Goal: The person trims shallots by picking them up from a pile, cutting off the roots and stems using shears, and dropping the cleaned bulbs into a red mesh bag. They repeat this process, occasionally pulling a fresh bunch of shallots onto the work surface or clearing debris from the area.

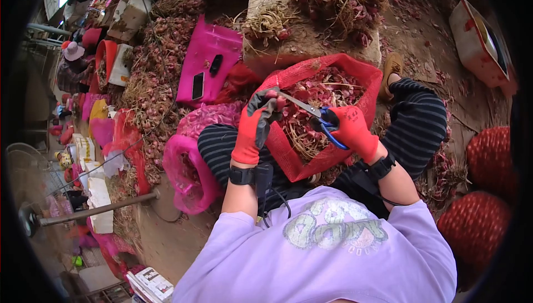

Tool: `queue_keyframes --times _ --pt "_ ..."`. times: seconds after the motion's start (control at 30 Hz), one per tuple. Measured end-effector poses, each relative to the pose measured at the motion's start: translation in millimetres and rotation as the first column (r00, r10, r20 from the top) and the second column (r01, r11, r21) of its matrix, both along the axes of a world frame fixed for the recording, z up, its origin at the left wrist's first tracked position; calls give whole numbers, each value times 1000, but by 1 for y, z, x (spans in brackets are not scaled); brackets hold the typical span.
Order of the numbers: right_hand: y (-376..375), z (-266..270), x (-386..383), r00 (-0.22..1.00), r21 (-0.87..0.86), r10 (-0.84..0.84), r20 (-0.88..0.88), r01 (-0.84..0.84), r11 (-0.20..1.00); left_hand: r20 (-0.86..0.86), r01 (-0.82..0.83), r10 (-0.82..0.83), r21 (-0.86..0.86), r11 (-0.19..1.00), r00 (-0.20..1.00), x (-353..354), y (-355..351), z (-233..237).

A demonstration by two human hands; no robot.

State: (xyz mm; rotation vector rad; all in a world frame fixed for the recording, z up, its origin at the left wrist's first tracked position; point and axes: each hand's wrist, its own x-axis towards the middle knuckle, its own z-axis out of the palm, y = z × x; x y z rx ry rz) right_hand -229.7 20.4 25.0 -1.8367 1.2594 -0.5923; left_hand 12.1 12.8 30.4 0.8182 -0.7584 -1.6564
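My left hand (254,125), in a red and grey glove, pinches a small red shallot (279,102) over a red mesh bag (300,153) that rests between my knees. My right hand (352,131), also in a red glove, grips blue-handled scissors (313,115) whose blades point left toward the shallot. The bag holds cut roots and reddish peelings (322,94).
A block (311,42) topped with bunches of shallots and dry roots stands ahead. A pink bin (208,64) with a phone sits to its left, a pink bag (186,172) by my left knee. Filled red mesh sacks (483,203) lie at right. Shallot heaps and people lie far left.
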Motion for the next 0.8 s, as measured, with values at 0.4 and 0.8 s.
queue_keyframes --times 0.4,0.8 --pt "-16 -15 -9 828 -137 -105 -551 35 990 523 -672 680 -249 698 513 181 89 12" --pt "-20 17 -4 909 -401 -107 -403 -70 913 567 -742 629 -47 669 532 259 153 -34"
